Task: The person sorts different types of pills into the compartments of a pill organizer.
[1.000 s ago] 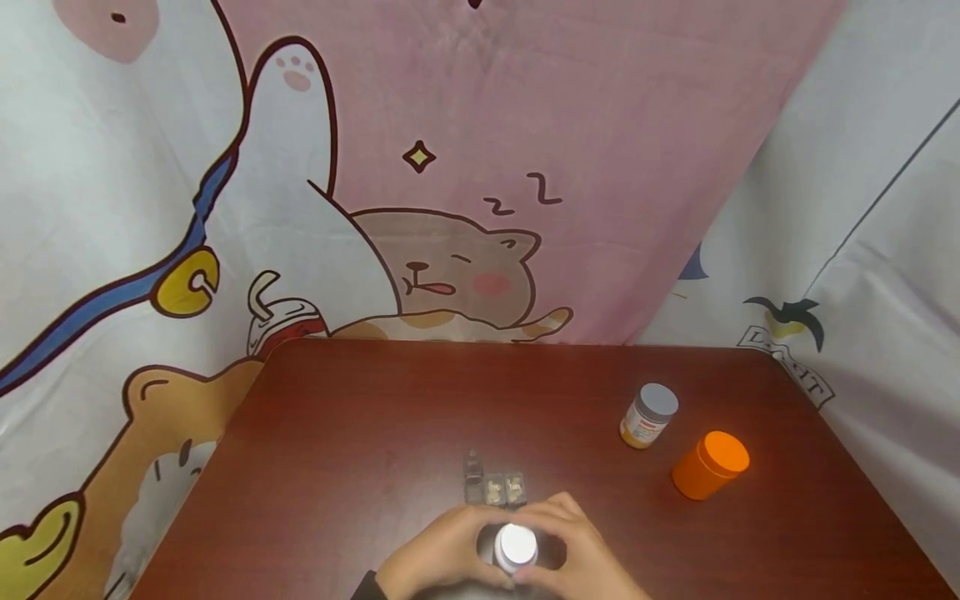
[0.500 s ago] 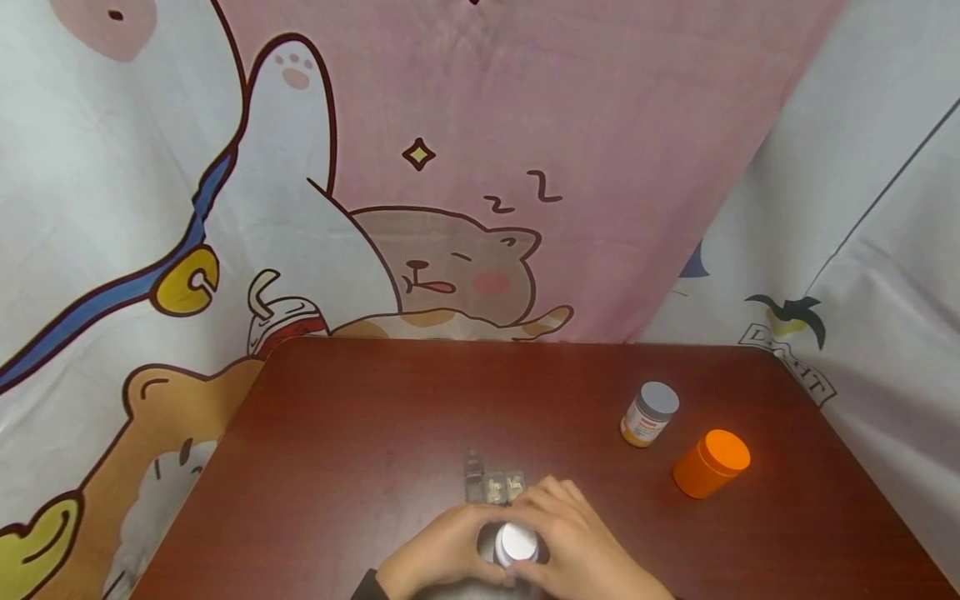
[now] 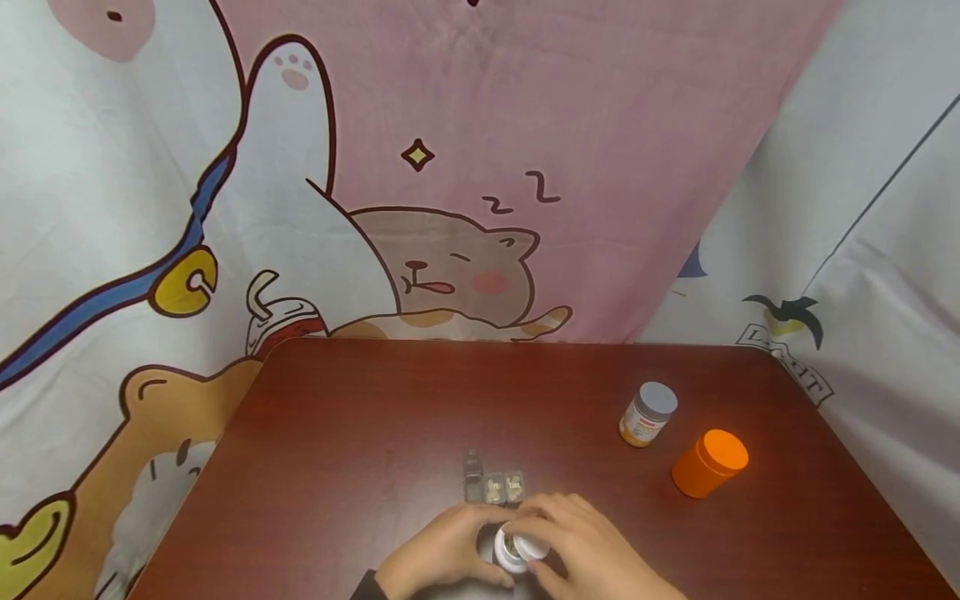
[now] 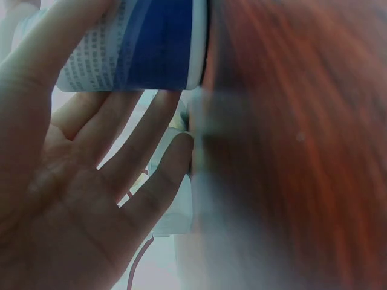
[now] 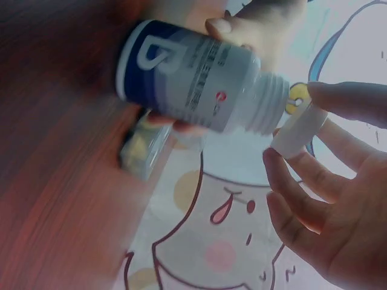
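A white-and-blue pill bottle (image 5: pixel 193 78) stands on the table near its front. My left hand (image 3: pixel 446 546) grips it round the body, thumb on the near side and fingers on the far side. The white cap (image 5: pixel 300 128) is off the threaded neck, tilted and just beside it, pinched between the thumb and fingers of my right hand (image 3: pixel 585 546). Through the mouth in the head view, greenish contents show. Just beyond the hands lies a small clear pill organizer (image 3: pixel 493 489) with pale pieces in two compartments and one lid raised at its left.
To the right on the dark red table (image 3: pixel 360 417) stand a supplement jar (image 3: pixel 643 421) with a grey lid and an orange bottle (image 3: pixel 705 471). A printed cartoon curtain (image 3: pixel 600 167) hangs behind the table and along its sides.
The cap sat over the bottle's mouth before; now my right hand has lifted it off and to the right, baring the opening. The left hand keeps its place on the bottle.
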### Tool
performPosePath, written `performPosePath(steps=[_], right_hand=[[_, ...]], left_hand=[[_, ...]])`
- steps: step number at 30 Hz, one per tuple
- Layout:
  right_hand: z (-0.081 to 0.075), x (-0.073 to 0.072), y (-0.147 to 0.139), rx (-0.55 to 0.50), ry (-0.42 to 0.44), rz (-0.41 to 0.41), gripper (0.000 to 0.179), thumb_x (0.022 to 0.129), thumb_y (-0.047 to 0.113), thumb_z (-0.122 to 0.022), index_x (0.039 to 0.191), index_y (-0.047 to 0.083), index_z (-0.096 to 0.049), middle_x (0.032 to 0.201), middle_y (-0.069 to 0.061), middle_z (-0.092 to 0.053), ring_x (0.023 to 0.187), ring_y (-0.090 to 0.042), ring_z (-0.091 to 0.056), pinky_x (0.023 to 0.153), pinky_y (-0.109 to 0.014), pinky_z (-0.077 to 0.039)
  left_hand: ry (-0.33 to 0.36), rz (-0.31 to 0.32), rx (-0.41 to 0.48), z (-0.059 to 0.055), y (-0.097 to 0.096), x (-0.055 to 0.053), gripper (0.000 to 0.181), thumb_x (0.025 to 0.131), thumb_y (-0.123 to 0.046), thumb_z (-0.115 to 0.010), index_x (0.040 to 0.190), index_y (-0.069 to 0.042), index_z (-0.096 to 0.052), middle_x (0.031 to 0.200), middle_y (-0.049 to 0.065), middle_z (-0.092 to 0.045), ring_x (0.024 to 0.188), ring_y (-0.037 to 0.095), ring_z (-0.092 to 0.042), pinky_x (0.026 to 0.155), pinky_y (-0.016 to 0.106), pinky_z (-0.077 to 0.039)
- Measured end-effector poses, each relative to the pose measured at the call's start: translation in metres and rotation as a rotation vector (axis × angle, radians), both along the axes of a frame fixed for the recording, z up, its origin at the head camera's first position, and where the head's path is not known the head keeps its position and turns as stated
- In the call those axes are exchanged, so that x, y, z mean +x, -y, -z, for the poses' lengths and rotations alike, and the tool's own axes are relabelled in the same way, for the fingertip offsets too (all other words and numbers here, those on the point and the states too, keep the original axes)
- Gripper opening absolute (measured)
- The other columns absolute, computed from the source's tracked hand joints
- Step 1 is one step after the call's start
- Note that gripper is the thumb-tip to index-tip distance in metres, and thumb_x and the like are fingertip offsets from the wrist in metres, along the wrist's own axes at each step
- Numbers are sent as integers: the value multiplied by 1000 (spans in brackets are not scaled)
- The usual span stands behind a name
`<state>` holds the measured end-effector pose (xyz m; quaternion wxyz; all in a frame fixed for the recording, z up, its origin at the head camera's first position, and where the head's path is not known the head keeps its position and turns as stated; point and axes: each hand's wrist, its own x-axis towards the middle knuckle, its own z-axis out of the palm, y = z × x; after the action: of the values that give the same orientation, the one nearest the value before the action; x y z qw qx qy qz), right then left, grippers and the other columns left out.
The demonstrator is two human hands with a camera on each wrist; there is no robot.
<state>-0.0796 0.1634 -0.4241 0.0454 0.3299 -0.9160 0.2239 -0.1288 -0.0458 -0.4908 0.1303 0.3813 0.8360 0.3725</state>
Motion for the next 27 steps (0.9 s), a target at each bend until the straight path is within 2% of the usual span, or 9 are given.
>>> performPosePath(steps=[3, 7, 8, 14, 17, 19, 22, 24, 27], right_hand=[[1, 3, -13, 4, 63, 71, 38, 73, 25, -77, 108, 31, -64, 106, 16, -60, 89, -8, -51, 74, -37, -53], [5, 7, -33, 4, 131, 148, 34, 74, 25, -76, 104, 30, -60, 103, 17, -59, 87, -9, -52, 72, -38, -53], [6, 8, -39, 6, 163, 157, 34, 75, 25, -75, 105, 31, -60, 104, 17, -59, 87, -9, -53, 73, -39, -54], [20, 13, -69, 12, 208, 190, 26, 80, 28, -71, 104, 30, -64, 102, 18, -59, 87, -6, -54, 73, -42, -56], [30, 15, -84, -4, 170, 198, 20, 78, 33, -73, 94, 32, -62, 98, 19, -59, 84, -5, -53, 69, -40, -54], [35, 16, -93, -3, 175, 196, 20, 76, 34, -74, 91, 32, -62, 97, 16, -62, 84, -6, -54, 69, -41, -53], [46, 18, -107, -18, 75, 157, 25, 71, 25, -78, 90, 28, -63, 97, 8, -65, 85, -9, -57, 68, -39, -55], [51, 19, -113, -27, 61, 141, 30, 68, 17, -80, 92, 25, -64, 98, 3, -66, 86, -11, -58, 67, -38, -56], [60, 20, -120, -64, -22, 125, 41, 60, 8, -82, 92, 23, -63, 96, 3, -65, 85, -9, -57, 63, -33, -56]], left_hand=[[16, -11, -8, -1, 0, 1, 57, 62, -38, -83, 114, -30, -64, 106, -16, -69, 93, -3, -55, 81, 26, -52], [-30, -12, -7, -1, 1, 2, 56, 61, -39, -83, 113, -26, -66, 102, -13, -70, 93, -2, -56, 82, 28, -53], [-41, -11, -6, -1, 1, 2, 56, 62, -39, -83, 113, -25, -66, 102, -13, -70, 93, -2, -56, 82, 28, -53], [-51, -8, 0, -1, 2, 2, 56, 61, -39, -83, 113, -26, -65, 105, -13, -70, 97, 0, -57, 85, 30, -53], [-47, -8, 1, 0, 1, 2, 56, 61, -39, -83, 113, -27, -65, 105, -14, -70, 97, 0, -56, 86, 31, -53], [-45, -10, -2, 0, 1, 2, 56, 61, -40, -83, 113, -28, -65, 105, -14, -69, 97, 0, -56, 85, 31, -53], [-38, -19, -21, -1, 1, 2, 57, 61, -40, -83, 113, -29, -65, 105, -15, -69, 96, 0, -56, 85, 31, -53], [-39, -22, -42, -2, 1, 2, 57, 61, -41, -82, 114, -29, -64, 105, -15, -69, 96, 0, -56, 84, 30, -53], [-43, -20, -61, -3, 1, 3, 58, 63, -40, -82, 117, -28, -62, 106, -15, -68, 96, 0, -56, 84, 30, -53]])
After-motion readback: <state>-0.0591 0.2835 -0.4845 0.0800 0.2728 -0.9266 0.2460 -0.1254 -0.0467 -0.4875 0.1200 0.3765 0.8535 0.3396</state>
